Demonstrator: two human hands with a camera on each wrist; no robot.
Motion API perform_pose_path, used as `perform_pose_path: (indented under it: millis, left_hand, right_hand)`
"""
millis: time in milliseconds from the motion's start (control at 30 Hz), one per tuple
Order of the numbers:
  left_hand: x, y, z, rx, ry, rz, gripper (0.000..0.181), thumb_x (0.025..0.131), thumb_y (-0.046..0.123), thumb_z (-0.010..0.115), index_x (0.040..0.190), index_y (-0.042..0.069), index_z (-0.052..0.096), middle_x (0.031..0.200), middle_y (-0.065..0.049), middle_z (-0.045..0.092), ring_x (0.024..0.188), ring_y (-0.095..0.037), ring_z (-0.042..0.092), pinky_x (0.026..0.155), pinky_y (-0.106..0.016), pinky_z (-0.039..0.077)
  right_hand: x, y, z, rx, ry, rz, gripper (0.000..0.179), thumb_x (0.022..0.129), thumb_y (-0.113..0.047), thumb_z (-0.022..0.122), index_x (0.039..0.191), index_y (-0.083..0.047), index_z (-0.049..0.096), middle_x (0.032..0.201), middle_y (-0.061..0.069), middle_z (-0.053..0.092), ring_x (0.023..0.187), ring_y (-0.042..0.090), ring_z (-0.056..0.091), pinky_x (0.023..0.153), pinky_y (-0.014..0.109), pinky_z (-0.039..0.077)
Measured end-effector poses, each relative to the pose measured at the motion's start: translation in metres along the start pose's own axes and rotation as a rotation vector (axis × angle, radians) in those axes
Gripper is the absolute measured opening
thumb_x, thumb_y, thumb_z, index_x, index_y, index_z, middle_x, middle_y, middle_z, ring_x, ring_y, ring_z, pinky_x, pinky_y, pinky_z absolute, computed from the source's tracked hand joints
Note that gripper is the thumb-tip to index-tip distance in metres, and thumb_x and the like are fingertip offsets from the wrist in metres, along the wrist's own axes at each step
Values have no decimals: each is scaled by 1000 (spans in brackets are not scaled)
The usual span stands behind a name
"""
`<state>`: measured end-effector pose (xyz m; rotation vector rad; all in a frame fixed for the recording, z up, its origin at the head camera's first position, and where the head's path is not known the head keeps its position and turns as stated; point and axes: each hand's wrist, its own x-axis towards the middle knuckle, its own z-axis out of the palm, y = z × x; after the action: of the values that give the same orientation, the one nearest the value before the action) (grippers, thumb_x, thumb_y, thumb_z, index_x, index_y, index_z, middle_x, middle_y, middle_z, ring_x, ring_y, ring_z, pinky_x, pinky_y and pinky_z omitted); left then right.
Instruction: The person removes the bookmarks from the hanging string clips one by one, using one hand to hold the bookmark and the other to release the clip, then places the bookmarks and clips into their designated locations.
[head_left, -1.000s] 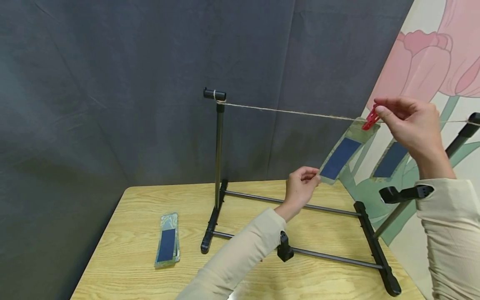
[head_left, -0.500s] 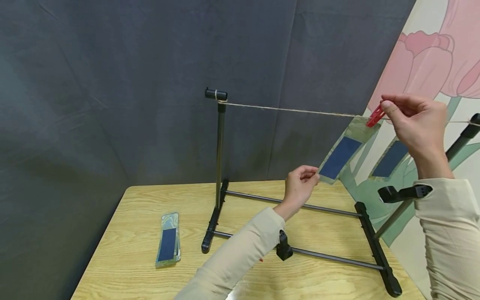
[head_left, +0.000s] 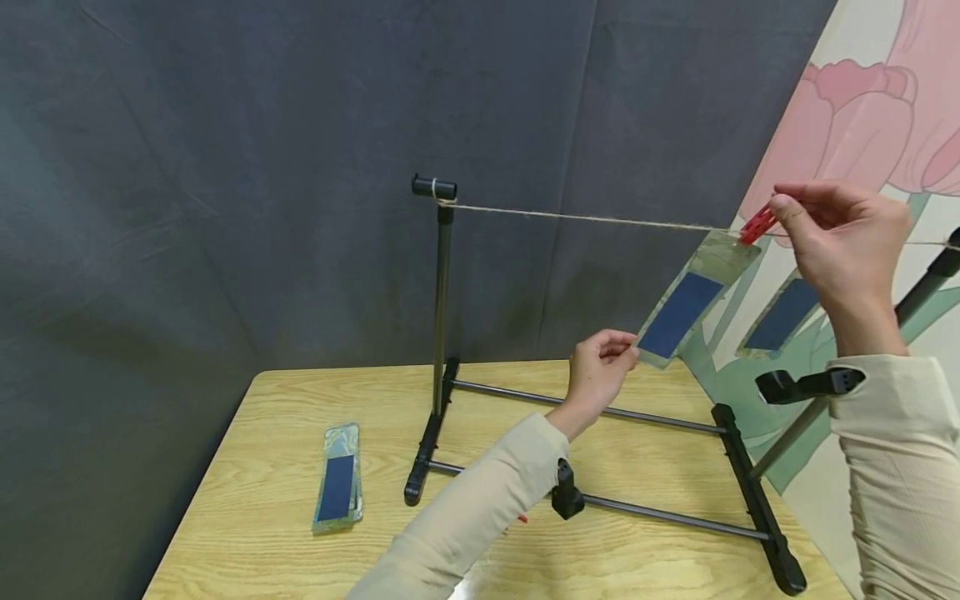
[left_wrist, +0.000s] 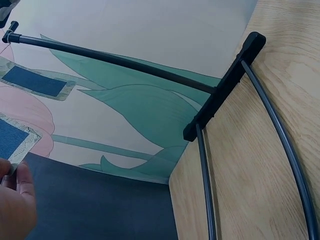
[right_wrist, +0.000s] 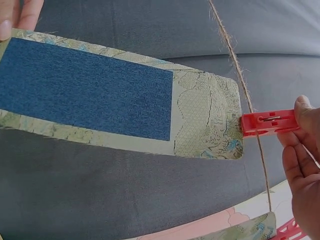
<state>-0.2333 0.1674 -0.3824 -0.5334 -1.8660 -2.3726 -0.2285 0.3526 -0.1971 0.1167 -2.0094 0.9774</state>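
Note:
My left hand (head_left: 597,375) pinches the lower corner of a pale green patterned fabric strip (head_left: 681,317) with a blue rectangle on it. The strip slants up to the twine (head_left: 585,218). At its upper end, my right hand (head_left: 851,237) pinches a red clothespin (right_wrist: 270,122) between thumb and fingers. In the right wrist view the clothespin lies across the twine, its tip at the strip's end edge; how much it bites cannot be told. A second such strip (head_left: 783,317) hangs farther right, with another red clothespin (right_wrist: 290,230) at its top.
A black metal stand (head_left: 441,308) carries the twine between two posts. Its base rails (head_left: 667,514) lie on the wooden table (head_left: 262,450). Further strips (head_left: 336,479) are stacked at the left. A small red object (head_left: 522,518) is partly hidden by my left forearm.
My right hand and the clothespin have shifted a little right and up, the clothespin's tip moving toward the strip's upper right corner. The left hand has stayed nearly still, holding the strip.

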Motion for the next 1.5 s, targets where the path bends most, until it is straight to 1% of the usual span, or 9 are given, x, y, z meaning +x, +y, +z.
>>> perform_pose_path:
  millis: [167,367,467,600,800,900,1067,1233,1500]
  left_hand:
    - [0,0,0,-9,4,-6,9,92,2,66,98,5,71,80,4,65,69,-4,63,65,-19,55]
    - [-1,-1,-2,0,-3,-2,9,92,2,66,99,6,71,81,4,65,72,-10,65,66,-20,55]
    - [-1,-2,-4,-2,-5,-6,9,92,3,66,99,6,71,82,4,65,72,-9,65,66,-20,55]
    - [-1,-2,-6,-11,-2,-15,9,91,3,67,99,5,71,81,4,65,70,-6,64,66,-20,55]
    - [-1,-2,-10,-3,-1,-25,10,92,2,66,99,6,71,81,4,65,77,-23,68,68,-23,57]
    - [-1,-2,-12,-6,-1,-23,10,91,1,66,100,5,71,80,5,65,78,-26,68,68,-24,57]
    - [-2,-2,-16,-14,-1,-26,10,91,1,67,99,4,71,79,5,65,75,-19,68,68,-24,57]
    - [-2,-3,-22,-19,-6,-39,10,91,1,67,100,5,71,80,5,64,71,-11,66,69,-25,57]
    - [-2,0,-29,-39,3,-46,10,90,-2,66,99,0,70,79,3,64,70,-11,65,68,-23,57]
  right_hand:
    - [0,-1,1,-6,30,-31,23,89,-18,72,107,-5,75,87,-22,67,75,-2,61,66,11,45]
    - [1,-3,2,-33,73,-93,21,88,-19,73,105,-6,76,85,-25,66,73,-4,60,65,11,44]
    - [0,-3,2,-32,95,-98,21,88,-20,74,104,-7,77,86,-21,68,74,-3,60,65,11,45]
    - [0,-5,1,-14,125,-89,22,87,-21,75,103,-7,77,92,-10,72,76,-2,61,68,12,46]
    - [-2,-7,1,-6,138,-71,23,87,-22,75,105,-8,76,96,-6,72,78,0,62,71,12,48]
    - [-3,-8,1,9,132,-68,23,86,-21,75,105,-8,76,96,-4,73,78,1,63,71,12,48]
    - [-5,-9,2,50,120,-66,22,86,-18,76,104,-6,76,95,-1,73,76,1,64,72,12,49]
    - [-6,-10,4,81,103,-66,23,86,-16,76,105,-4,75,94,-3,73,75,1,64,71,11,50]
    - [-9,-12,5,88,84,-57,24,85,-16,76,105,-2,75,90,-11,71,73,2,64,70,12,49]
